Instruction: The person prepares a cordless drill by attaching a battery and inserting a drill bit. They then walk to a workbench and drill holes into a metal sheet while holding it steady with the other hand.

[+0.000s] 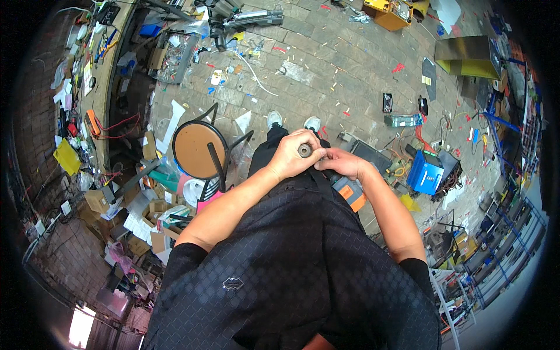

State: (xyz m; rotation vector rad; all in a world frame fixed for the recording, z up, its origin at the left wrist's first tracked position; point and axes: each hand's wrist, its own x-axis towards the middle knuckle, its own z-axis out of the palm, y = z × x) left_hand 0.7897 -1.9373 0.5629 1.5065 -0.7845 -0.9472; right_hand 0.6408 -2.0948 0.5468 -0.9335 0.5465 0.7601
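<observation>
Mid-frame: left hand point(290, 156) clenched around grey cylindrical handle point(304, 150); right hand point(343, 163) fingertips pinching beside it. Likely slip onto littered paving point(326, 70) if grip loosens.

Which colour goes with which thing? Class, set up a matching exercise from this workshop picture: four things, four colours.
Things:
1. stool seat
2. box by the person's right arm
3. rod end in the left hand
4. flat sheet on the left bench

Colours:
a. yellow
b. grey
c. brown
d. blue

Pairs: 1-c, 2-d, 3-b, 4-a
</observation>
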